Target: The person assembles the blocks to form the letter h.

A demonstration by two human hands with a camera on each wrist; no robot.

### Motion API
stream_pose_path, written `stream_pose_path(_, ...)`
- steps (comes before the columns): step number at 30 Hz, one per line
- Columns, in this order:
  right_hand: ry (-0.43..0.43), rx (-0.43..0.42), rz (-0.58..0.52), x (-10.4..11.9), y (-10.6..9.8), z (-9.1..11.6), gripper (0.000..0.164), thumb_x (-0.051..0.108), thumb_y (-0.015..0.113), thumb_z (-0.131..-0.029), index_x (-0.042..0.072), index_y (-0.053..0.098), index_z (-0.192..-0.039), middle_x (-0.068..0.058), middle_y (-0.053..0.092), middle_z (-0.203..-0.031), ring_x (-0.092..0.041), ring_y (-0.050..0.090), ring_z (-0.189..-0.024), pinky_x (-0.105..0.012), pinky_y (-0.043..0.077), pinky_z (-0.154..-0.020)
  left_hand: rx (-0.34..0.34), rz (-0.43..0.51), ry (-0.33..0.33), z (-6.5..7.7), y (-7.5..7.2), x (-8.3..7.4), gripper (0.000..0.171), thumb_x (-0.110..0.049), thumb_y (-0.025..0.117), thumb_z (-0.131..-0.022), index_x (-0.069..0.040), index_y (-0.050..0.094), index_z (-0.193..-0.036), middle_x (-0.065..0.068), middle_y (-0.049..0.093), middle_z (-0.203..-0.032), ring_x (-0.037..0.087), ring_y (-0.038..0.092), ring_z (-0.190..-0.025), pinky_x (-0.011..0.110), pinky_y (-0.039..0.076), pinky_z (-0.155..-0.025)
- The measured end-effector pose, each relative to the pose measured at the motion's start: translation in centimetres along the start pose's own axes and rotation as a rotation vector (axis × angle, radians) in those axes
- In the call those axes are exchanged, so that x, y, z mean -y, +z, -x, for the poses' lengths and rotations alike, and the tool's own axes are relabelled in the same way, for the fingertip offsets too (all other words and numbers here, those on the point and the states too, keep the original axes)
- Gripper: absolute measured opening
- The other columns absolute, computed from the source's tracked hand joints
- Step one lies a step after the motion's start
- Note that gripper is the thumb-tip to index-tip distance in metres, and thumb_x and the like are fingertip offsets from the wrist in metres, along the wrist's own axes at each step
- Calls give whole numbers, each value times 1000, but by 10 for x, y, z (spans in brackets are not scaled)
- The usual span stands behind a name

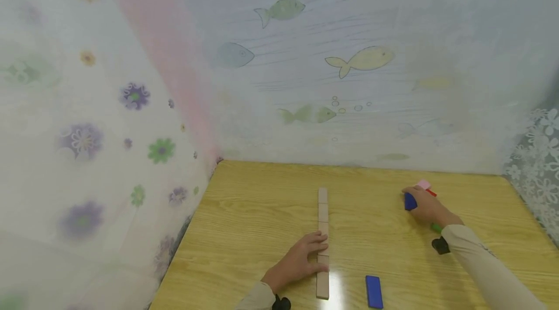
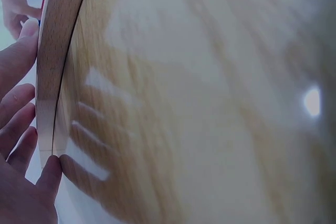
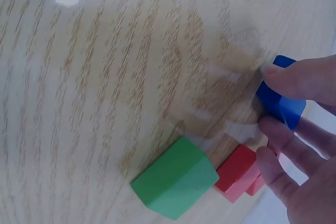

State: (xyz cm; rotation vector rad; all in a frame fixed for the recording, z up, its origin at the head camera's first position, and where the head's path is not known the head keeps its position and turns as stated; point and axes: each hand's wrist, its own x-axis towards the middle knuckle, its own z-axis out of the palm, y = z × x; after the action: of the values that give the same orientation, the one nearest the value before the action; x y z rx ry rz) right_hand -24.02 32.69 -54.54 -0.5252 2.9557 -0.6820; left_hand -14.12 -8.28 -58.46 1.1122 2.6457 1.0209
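Hands [image 1: 298, 257] apart, right hand [image 1: 425, 206] further forward

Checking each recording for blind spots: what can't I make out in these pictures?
Head: part of the green flat-sided block, behind the right forearm.
Head: part of the plain rectangular wooden block row, covered by the left hand.
Left wrist: that row's end, beyond the top edge.
Right wrist: part of the blue rectangular block, behind the right hand.

In the head view, the desk [image 1: 253, 203] is patterned with yellow-brown wood grain. At five o'clock, the block row [image 1: 323, 214] is coloured pale tan; at four, the held block [image 1: 409, 202] is blue. White sheeting [image 1: 106, 174] at nine is printed with purple flowers [image 1: 83, 140].
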Motion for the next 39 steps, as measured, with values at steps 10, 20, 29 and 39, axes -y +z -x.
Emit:
stream_pose_path(10,0,-36,-9,-7,2,4,44,-2,70,-71,-15,54,-110,-36,54,-104,-49,55,-92,-57,49,-73,6,17,2,-1,3,4,59,-42,69,-83,-8,58,-130,-1,43,-144,18,32,-136,40,35,-107)
stream_pose_path(20,14,-55,-66,-2,-3,11,51,1,76,-70,-17,54,-113,-36,54,-108,-45,56,-90,-53,50,-69,18,15,5,-1,1,2,59,-43,67,-84,-8,57,-130,0,42,-145,20,32,-137,42,34,-108)
stream_pose_path(29,27,-71,-133,7,-6,17,55,0,75,-69,-15,53,-116,-13,56,-86,-19,46,-68,-30,40,-54,8,7,4,2,3,0,58,-43,68,-84,-7,58,-129,1,43,-144,20,33,-136,42,34,-108)
stream_pose_path(39,-51,-125,-113,31,-18,27,49,-3,74,-72,-11,55,-116,-25,58,-106,-26,54,-77,-31,45,-56,-21,-5,10,1,6,5,59,-44,69,-82,-8,58,-129,1,44,-143,20,34,-136,41,35,-107)
